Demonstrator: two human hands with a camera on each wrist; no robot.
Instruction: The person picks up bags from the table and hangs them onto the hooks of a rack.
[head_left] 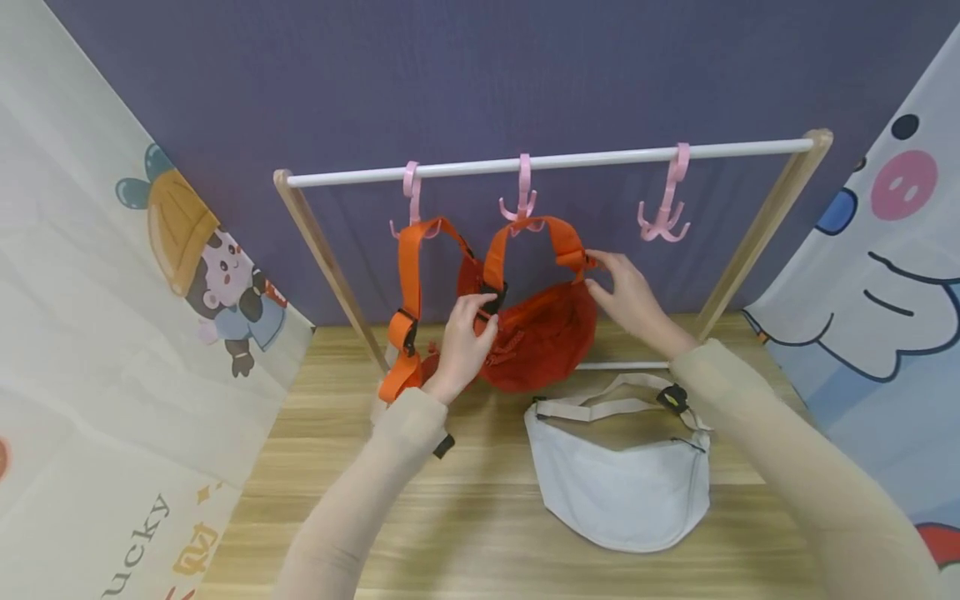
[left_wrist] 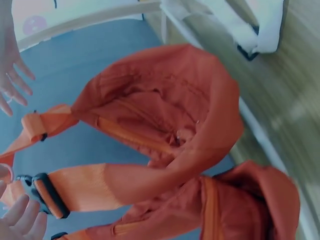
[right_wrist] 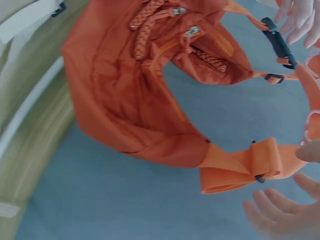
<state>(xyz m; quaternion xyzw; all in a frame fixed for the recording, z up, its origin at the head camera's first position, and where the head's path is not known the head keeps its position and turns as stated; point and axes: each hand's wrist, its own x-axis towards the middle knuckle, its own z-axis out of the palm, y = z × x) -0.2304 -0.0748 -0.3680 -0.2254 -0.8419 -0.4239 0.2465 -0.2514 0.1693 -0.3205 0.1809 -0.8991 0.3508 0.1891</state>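
An orange-red bag (head_left: 551,333) (left_wrist: 165,100) (right_wrist: 115,85) hangs by its orange strap (head_left: 564,239) from the middle pink hook (head_left: 524,192). My left hand (head_left: 467,340) (left_wrist: 24,219) (right_wrist: 302,20) is at the strap's black buckle (head_left: 491,300) (left_wrist: 42,195) (right_wrist: 279,42), fingers loosely spread. Beside the strap's right side, my right hand (head_left: 637,300) (left_wrist: 11,65) (right_wrist: 287,212) has its fingers apart and not curled round it. A second orange bag (left_wrist: 250,200) (right_wrist: 210,67) hangs behind and left, its strap (head_left: 410,267) over the left hook (head_left: 414,196); my left hand partly hides it.
A white bag (head_left: 626,492) lies on the wooden surface (head_left: 480,533) at the right front. The white rail (head_left: 600,157) also bears a right pink hook (head_left: 665,204) without a bag. A pale item with a black buckle (head_left: 443,446) shows partly behind my left forearm.
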